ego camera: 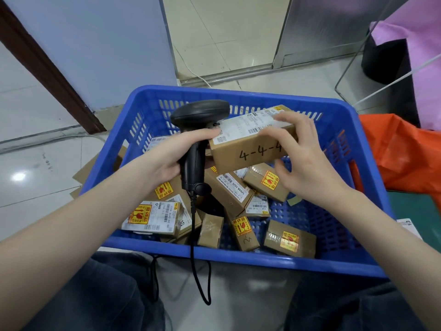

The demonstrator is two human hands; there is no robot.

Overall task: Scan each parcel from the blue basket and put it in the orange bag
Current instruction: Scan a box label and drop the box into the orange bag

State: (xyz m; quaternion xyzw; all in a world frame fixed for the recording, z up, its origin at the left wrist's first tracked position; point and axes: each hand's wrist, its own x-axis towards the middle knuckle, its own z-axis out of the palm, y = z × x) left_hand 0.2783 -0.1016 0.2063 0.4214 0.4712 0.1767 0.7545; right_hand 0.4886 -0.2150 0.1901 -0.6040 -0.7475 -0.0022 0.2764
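Observation:
A blue basket sits on the floor in front of my knees, with several small cardboard parcels lying in it. My right hand holds a brown parcel marked "4-4-4" above the basket, its white label facing up. My left hand grips the handle of a black barcode scanner; the scanner's head is right at the parcel's left end. The scanner's cable hangs down over the basket's front rim. The orange bag lies crumpled just right of the basket.
A flattened piece of cardboard lies on the tiled floor left of the basket. A pink bag on a wire frame stands at the back right. A green surface lies by the basket's right side. My knees are below.

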